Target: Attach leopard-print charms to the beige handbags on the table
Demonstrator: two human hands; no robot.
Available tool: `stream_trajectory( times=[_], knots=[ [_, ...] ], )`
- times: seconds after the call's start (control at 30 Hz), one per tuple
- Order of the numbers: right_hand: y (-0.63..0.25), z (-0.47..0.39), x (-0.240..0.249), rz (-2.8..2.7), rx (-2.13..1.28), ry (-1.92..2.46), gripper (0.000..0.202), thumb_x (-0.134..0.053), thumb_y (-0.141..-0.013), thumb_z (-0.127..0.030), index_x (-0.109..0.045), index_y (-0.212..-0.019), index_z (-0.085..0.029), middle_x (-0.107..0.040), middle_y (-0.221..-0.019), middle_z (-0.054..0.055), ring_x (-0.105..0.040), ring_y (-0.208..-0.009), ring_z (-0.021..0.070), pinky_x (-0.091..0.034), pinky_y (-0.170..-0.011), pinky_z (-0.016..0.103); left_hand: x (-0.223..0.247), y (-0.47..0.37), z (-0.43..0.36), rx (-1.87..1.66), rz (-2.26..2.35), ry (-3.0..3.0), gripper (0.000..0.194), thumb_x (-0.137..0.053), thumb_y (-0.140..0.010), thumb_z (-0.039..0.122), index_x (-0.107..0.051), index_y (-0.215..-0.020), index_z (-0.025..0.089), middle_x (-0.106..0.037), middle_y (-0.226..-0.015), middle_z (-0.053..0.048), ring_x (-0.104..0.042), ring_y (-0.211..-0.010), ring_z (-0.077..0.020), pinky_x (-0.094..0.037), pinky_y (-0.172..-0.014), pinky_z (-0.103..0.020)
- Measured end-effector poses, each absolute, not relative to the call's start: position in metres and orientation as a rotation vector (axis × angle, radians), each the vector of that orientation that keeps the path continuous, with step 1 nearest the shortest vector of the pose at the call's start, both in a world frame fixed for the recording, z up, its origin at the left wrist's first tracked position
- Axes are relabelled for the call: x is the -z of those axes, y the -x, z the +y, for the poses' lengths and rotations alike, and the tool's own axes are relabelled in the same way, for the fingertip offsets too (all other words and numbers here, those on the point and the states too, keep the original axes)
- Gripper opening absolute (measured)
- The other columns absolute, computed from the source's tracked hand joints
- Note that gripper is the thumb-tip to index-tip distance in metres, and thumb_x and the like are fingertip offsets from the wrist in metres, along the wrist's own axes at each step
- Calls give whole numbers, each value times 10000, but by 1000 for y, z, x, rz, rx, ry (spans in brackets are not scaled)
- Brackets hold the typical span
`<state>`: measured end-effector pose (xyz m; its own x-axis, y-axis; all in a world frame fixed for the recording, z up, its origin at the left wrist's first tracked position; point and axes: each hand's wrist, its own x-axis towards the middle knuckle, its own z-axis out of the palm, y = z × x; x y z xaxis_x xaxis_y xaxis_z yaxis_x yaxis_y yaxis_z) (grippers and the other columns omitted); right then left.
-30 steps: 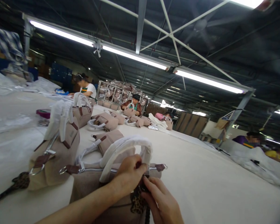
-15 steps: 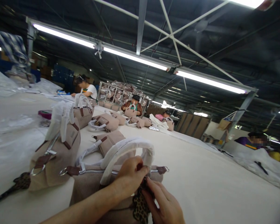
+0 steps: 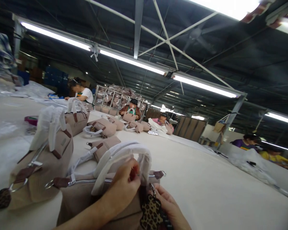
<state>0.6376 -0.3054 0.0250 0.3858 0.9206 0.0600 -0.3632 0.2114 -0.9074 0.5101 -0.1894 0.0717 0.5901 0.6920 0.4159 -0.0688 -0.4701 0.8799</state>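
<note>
**Beige handbags on a white surface: charm now hanging free at the handle base**

Beige fabric, brown leather tabs, white paper-wrapped handles: that is the stock I see, listed left to right.

1. Second handbag (image 3: 42,166), far left, leaning, a ring and a leopard-print piece (image 3: 0,198) at its low corner.
2. Near handbag (image 3: 86,198), directly under my view on the surface (image 3: 206,179), zip closed, wrapped handle (image 3: 120,156) arched above it.
3. Left hand (image 3: 124,188), fingers pinched shut on the brown base of that handle.
4. Leopard-print charm (image 3: 151,214), touching the bag's front face, its metal clasp up by the handle base.
5. Right hand (image 3: 170,207), cupped beneath the charm; its fingers are mostly hidden behind it, so I cannot tell their grip.
6. Further bags and seated co-workers (image 3: 132,108) beyond, along the same surface.

Change noted: a second ago the charm was bunched between both hands; now it hangs flat and fully visible. I judge the clasp is at or on its attachment point.
</note>
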Motion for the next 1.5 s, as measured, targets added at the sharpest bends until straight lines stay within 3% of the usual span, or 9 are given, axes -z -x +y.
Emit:
stream_trajectory(
  times=[0.17, 0.23, 0.47, 0.6, 0.77, 0.93, 1.17, 1.33, 1.5],
  knots=[
    [-638, -302, -16, -674, -1152, 921, 378, -864, -692, -408, -599, -824, -174, -503, -483, -87, -385, -337, 20, -298, -354, 101, -72, -504, -195, -893, 247, -1963, 187, -526, -745, 99, -688, -765, 189, -597, -785, 17, -542, -700, -120, -390, -627, -232],
    [-637, -299, -13, -713, -1155, 900, 382, -864, -686, -418, -599, -817, -177, -495, -489, -85, -369, -340, 20, -286, -345, 102, -75, -504, -197, -812, 235, -1976, 159, -556, -753, 135, -705, -738, 189, -609, -790, 13, -560, -743, -129, -395, -667, -238],
    [-638, -312, -29, -938, -803, 1090, 350, -665, -860, -539, -639, -932, -198, -616, -767, -9, -581, -695, 98, -501, -655, 186, -81, -503, -195, -755, 323, -2041, 158, -611, -781, 274, -605, -649, 187, -584, -699, 27, -533, -750, -145, -344, -684, -268],
    [-637, -325, -37, -1254, -318, 1303, 254, -723, -846, -360, -618, -1054, -261, -712, -962, 9, -677, -897, 143, -554, -808, 201, -80, -503, -192, -633, 310, -1964, 196, -602, -773, 340, -608, -663, 178, -565, -628, 34, -499, -654, -136, -327, -607, -270],
    [-632, -326, -33, -1487, 196, 1441, 397, -725, -837, -251, -568, -1185, -360, -745, -974, -65, -718, -839, 99, -560, -788, 117, -77, -506, -188, -500, 261, -1801, 201, -580, -723, 347, -630, -710, 153, -565, -598, 30, -501, -566, -125, -359, -539, -251],
    [-635, -322, -35, -1461, 30, 1458, 203, -591, -920, -233, -608, -1096, -331, -725, -912, -68, -701, -778, 84, -560, -716, 117, -75, -509, -185, -449, 258, -1812, 210, -559, -690, 350, -621, -692, 150, -535, -541, 29, -488, -532, -128, -330, -512, -252],
    [-621, -324, -48, -1346, -178, 1506, 332, -612, -838, -209, -564, -1158, -286, -707, -1002, -30, -685, -887, 116, -550, -823, 189, -73, -514, -184, -464, 329, -1812, 239, -532, -710, 401, -584, -704, 168, -523, -571, 33, -454, -536, -122, -313, -493, -252],
    [-600, -322, -56, -1149, -311, 1489, 293, -601, -847, -417, -541, -1058, -224, -702, -945, 23, -692, -869, 169, -568, -760, 245, -72, -518, -181, -435, 312, -1789, 240, -557, -692, 409, -575, -687, 170, -537, -599, 24, -458, -576, -128, -326, -527, -259],
    [-601, -316, -49, -1181, -90, 1605, 266, -541, -822, -279, -580, -1083, -250, -693, -958, 0, -677, -864, 158, -536, -796, 255, -77, -514, -181, -404, 300, -1810, 231, -526, -729, 406, -552, -687, 181, -528, -598, 24, -462, -565, -127, -324, -527, -268]
  ],
)
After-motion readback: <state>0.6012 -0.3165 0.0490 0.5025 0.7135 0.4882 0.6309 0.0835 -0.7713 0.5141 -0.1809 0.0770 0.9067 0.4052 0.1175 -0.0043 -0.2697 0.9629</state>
